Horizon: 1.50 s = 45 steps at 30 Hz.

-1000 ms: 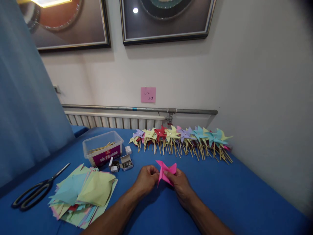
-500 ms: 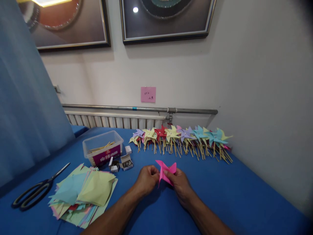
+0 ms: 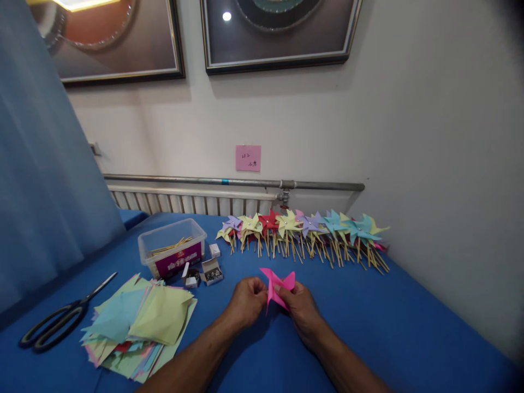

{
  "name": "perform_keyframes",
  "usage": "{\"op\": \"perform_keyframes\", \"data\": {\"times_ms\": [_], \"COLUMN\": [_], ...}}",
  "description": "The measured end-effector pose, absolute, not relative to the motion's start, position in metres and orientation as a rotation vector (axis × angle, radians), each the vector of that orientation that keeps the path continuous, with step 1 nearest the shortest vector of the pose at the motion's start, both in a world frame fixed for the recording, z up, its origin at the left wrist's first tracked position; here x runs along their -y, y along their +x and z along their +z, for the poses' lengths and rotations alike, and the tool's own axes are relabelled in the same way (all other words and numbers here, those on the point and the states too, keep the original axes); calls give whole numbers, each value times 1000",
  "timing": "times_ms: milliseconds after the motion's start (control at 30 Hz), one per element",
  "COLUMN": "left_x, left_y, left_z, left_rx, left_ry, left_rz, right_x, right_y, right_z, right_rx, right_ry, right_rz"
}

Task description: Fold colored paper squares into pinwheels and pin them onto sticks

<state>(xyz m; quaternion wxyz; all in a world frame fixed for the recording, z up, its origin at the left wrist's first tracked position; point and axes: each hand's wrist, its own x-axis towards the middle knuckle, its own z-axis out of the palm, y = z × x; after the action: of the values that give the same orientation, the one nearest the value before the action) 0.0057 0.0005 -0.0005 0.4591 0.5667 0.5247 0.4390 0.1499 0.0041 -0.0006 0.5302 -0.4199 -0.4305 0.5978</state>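
A bright pink paper pinwheel (image 3: pixel 273 282) with folded blades is held up over the blue table, no stick visible on it. My right hand (image 3: pixel 305 312) grips it from the right, thumb pressed on its front near the middle. My left hand (image 3: pixel 246 300) is closed in a pinch right beside the pinwheel's left edge. Whatever those left fingertips hold, if anything, is hidden. Nearest on the left are two small open boxes, one of metal pins (image 3: pixel 213 274) and another with a raised flap (image 3: pixel 191 277).
Finished pinwheels on sticks (image 3: pixel 289 224) lie in a row at the back. Left stand a clear plastic tub (image 3: pixel 196 232) with wooden sticks, a small closed white box (image 3: pixel 214 250), a pile of coloured paper squares (image 3: pixel 161 316) and scissors (image 3: pixel 57 327). Behind are a radiator and wall.
Both hands stay in nearly the same place, and the pink pinwheel has barely shifted between them.
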Motion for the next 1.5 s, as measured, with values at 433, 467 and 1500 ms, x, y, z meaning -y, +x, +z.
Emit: {"op": "perform_keyframes", "data": {"times_ms": [433, 467, 1500], "left_x": [0, 0, 3], "left_y": [7, 7, 9], "left_z": [1, 0, 7], "left_rx": [-1353, -1360, -1386], "left_ry": [1467, 1477, 1452], "left_rz": [1089, 1088, 1092], "right_x": [-7, -8, -13], "right_y": [151, 151, 151], "right_z": [-3, -4, -13], "right_rx": [1044, 1045, 1000], "right_ry": [-1024, -1021, -1007], "right_rz": [1403, 1399, 1385]}}
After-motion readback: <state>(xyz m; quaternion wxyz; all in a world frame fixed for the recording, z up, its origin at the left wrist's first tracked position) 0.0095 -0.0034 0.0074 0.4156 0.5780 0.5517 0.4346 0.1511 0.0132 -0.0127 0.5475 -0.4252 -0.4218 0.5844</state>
